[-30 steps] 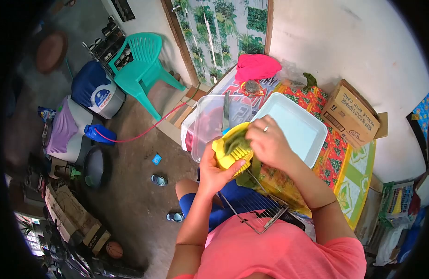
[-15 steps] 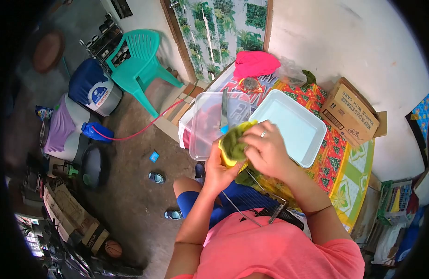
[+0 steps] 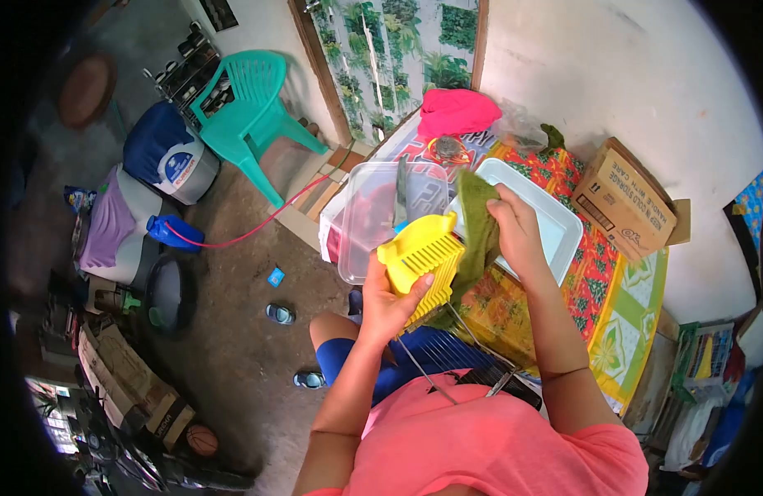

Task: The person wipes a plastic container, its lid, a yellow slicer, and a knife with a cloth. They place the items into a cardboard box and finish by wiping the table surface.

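Note:
My left hand (image 3: 387,302) is closed around a yellow plastic holder (image 3: 427,260) with rows of slots, held tilted above my lap. Just to its right, my right hand (image 3: 516,227) pinches the upper edge of a green cloth (image 3: 476,223), which hangs down beside the holder. Under both hands a metal wire rack (image 3: 443,355) rests on my lap. Beyond them on the table are a clear plastic container (image 3: 361,215) and a pale white-blue tray (image 3: 567,256).
The table's patterned cloth (image 3: 580,314) also bears a pink cloth (image 3: 456,112) and a cardboard box (image 3: 621,202). A green chair (image 3: 253,103) stands at the back left. On the floor lie slippers (image 3: 280,313), a small blue packet (image 3: 276,276) and a dark basin (image 3: 168,289).
The green cloth has come off the yellow holder and is drawn up and to the right by my right hand. My left hand has turned the holder so its slotted side shows.

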The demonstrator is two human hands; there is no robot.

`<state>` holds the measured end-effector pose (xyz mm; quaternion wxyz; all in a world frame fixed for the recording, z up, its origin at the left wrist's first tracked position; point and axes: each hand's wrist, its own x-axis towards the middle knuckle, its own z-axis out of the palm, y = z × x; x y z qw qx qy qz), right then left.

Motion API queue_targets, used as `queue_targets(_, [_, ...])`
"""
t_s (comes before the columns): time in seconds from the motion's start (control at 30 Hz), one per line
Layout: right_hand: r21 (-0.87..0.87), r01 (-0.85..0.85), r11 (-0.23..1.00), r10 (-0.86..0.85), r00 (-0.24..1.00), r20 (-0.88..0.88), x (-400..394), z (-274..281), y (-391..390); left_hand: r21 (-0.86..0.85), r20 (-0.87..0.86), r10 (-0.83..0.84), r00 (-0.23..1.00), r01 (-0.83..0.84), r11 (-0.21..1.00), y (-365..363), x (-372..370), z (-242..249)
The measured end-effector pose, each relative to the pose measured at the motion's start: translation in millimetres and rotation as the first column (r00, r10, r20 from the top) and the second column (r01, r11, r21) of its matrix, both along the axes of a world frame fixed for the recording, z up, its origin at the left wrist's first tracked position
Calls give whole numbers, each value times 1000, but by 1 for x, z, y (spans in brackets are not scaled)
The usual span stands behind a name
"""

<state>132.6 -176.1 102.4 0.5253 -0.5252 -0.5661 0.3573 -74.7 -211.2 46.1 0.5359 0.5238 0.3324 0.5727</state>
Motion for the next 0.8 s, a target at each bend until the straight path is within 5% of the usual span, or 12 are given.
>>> queue_targets(0.07, [74, -258, 963, 223, 922, 318, -15, 14, -13, -55, -44, -35, 998, 33, 998, 2, 5, -2])
queue_targets(0.1, [294, -443, 847, 269, 834, 482, -25, 7, -13, -17, -97, -43, 994, 41, 999, 4, 6, -8])
queue_targets(0.13, [282, -557, 781, 341, 758, 555, -38, 8, -14, 21, -149, -52, 988, 56, 998, 8, 8, -16])
queue_targets(0.33, [172, -535, 827, 248, 623, 742, -42, 15, -3, 53, -235, -69, 970, 83, 995, 10, 5, 3])
queue_targets(0.43, [249, -445, 860, 160, 699, 697, -33, -2, 16, 98, -131, 26, 991, -13, 995, 9, 13, -1])
queue_targets(0.47, [244, -431, 869, 191, 745, 639, -26, -9, 24, -35, -57, -81, 995, 79, 996, 6, 9, 5])
queue_targets(0.57, [80, -443, 893, 427, 889, 163, -13, -26, 37, 10, -51, -12, 999, 12, 1000, 4, 8, 6])
queue_targets(0.67, [-91, -396, 914, 387, 917, -101, -22, -31, 29, 37, -16, -21, 1000, 21, 999, 4, 13, 2])
queue_targets(0.77, [109, -143, 984, 127, 981, 146, -32, -33, 24, -10, -33, -13, 999, 13, 1000, 5, 10, -1])
queue_targets(0.8, [132, -91, 987, 85, 995, 51, -29, -37, 28, -40, -52, -5, 999, 3, 999, 6, 9, -2])
